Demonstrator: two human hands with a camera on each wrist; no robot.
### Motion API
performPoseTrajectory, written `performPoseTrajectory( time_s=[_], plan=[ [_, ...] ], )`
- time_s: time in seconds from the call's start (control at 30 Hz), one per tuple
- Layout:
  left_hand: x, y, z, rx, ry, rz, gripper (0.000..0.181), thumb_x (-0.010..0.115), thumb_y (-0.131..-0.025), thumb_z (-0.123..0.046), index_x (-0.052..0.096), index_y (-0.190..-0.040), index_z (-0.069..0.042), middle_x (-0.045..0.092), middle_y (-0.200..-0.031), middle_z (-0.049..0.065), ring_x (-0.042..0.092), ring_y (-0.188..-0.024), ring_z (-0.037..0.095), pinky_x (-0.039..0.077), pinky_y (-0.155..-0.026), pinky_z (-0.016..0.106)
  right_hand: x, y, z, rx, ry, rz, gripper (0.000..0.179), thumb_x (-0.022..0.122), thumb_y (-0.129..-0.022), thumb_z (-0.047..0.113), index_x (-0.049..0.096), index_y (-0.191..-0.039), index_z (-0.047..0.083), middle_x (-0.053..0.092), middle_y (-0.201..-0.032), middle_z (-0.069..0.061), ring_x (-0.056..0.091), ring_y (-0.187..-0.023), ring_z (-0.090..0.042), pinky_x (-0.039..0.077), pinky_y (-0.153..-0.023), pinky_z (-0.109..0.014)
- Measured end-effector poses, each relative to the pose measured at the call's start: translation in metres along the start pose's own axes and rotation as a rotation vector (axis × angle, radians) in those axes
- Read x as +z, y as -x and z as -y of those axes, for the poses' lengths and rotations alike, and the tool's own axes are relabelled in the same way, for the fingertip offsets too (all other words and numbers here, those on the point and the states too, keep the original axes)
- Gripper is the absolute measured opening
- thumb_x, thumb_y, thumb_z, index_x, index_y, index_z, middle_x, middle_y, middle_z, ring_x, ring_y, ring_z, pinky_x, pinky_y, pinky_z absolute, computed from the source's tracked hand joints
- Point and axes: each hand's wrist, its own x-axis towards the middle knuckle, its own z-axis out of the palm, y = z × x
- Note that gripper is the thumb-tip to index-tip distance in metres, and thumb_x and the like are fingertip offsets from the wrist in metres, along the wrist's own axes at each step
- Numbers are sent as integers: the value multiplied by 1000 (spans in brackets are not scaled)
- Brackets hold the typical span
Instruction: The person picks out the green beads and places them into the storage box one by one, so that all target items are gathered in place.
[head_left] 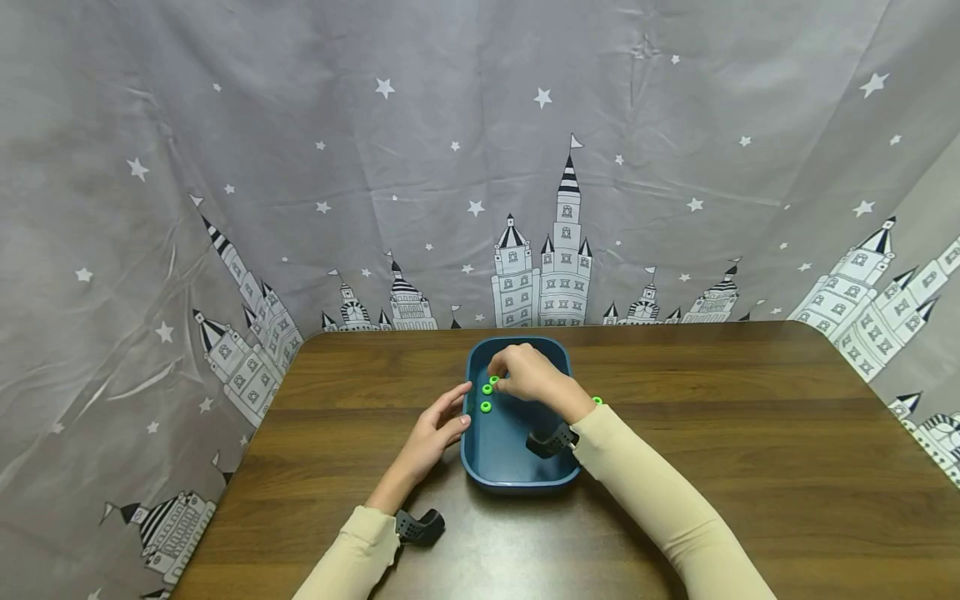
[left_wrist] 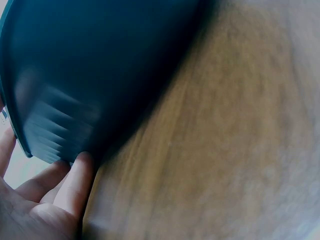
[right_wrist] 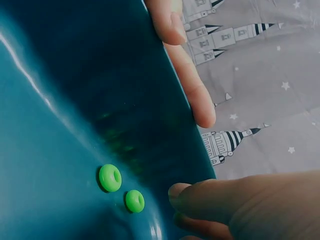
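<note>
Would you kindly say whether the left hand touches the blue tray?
Touching: in the left wrist view, the left hand rests its fingers against the blue tray.

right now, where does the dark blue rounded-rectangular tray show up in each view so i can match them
Head: the dark blue rounded-rectangular tray sits just below centre.
Left wrist: its outer wall fills the upper left.
Right wrist: its interior fills the left and middle.
Shared landmark: the bare left hand, touching the tray's side.
</note>
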Motion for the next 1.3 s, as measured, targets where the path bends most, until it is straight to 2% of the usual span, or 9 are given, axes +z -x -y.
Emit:
performPoseTrajectory(
  time_s=[0.43, 0.73, 0.93, 1.17, 1.3],
  plan=[
    [-1, 0, 1, 6, 9, 7, 57, 54, -103, -12, 36, -157, -8, 44, -154, 30, 50, -137, 46, 54, -103, 48, 12, -3, -2, -7, 21, 34, 14, 75, -90, 8, 78, -103, 5, 78, -99, -8, 72, -89, -19, 60, -79, -35],
    [-2, -1, 3, 8, 23, 13, 57, 53, -104, -11, 35, -158, -7, 43, -155, 30, 49, -138, 45, 54, -103, 44, 16, -2, 3, 0, 85, 90, 12, 76, -89, 8, 78, -101, 6, 74, -90, -6, 60, -75, -15, 55, -71, -31],
    [-2, -2, 4, 7, 22, 17, 57, 53, -104, -13, 36, -158, -9, 42, -156, 30, 49, -138, 46, 53, -105, 46, 19, -2, 1, -23, 121, 74, 13, 77, -87, 7, 78, -100, 5, 73, -88, -5, 58, -72, -14, 55, -69, -30],
    [-2, -2, 3, 3, 13, 18, 57, 53, -104, -14, 36, -158, -9, 42, -156, 29, 49, -138, 46, 53, -105, 49, 21, -2, 0, -37, 148, 64, 6, 78, -86, 8, 76, -92, 7, 68, -78, -3, 55, -68, -14, 47, -61, -27],
    [-2, -2, 3, 8, 16, 19, 57, 53, -104, -13, 36, -158, -8, 42, -156, 30, 49, -137, 47, 53, -105, 49, 22, -2, 0, -30, 155, 78, 8, 78, -87, 9, 77, -94, 6, 70, -81, -3, 56, -69, -13, 49, -63, -27]
  ],
)
